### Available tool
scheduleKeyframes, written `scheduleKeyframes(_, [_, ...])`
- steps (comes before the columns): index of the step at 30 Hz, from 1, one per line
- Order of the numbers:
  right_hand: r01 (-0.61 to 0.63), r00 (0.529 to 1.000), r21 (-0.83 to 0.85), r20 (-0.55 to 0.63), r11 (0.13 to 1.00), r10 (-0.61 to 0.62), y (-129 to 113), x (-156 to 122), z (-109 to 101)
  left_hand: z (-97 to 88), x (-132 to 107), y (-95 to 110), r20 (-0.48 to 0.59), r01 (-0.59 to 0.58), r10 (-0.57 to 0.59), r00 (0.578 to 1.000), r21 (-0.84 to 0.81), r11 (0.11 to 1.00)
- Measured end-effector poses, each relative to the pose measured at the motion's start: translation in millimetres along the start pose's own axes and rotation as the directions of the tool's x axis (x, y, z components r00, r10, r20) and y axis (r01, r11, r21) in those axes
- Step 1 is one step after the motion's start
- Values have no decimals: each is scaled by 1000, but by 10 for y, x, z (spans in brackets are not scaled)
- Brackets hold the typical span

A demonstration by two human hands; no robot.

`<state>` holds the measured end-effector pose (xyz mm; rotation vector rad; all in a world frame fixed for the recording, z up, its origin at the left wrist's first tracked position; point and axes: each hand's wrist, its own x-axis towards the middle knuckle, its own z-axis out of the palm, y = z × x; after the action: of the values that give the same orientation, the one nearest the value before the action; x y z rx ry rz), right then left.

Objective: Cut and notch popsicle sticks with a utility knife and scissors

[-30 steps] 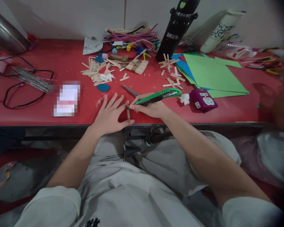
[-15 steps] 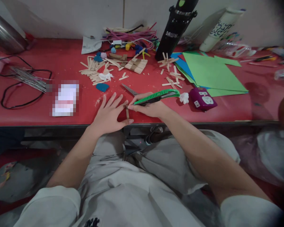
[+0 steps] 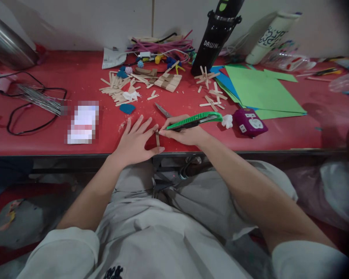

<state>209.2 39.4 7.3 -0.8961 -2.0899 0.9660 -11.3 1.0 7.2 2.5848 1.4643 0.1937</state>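
Observation:
My left hand (image 3: 136, 141) lies flat on the red table (image 3: 75, 77) near its front edge, fingers spread, with index finger and thumb pinning a short wooden craft stick (image 3: 157, 138). My right hand (image 3: 186, 135) is closed around a green utility knife (image 3: 194, 120). The knife's tip rests on the upper end of the stick, right beside my left fingertips. Grey scissors (image 3: 163, 111) lie just behind my hands.
Loose craft sticks (image 3: 119, 87) and a glued stick panel (image 3: 168, 82) lie further back. Green and blue paper sheets (image 3: 258, 93), a purple gadget (image 3: 250, 122), a black bottle (image 3: 213, 38), a teal foam piece (image 3: 127, 108), black cable (image 3: 31, 124) and metal rods (image 3: 39, 100) surround the work spot.

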Motion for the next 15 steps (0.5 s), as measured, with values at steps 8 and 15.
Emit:
scheduleKeyframes(8, [-71, 994, 31, -85, 997, 73, -59, -35, 32, 13, -2, 3, -48, -17, 16, 999, -11, 1000])
scheduleKeyframes(15, [-57, 967, 37, -247, 998, 64, -45, -78, 183, 40, -10, 32, -110, -8, 5, 994, -23, 1000])
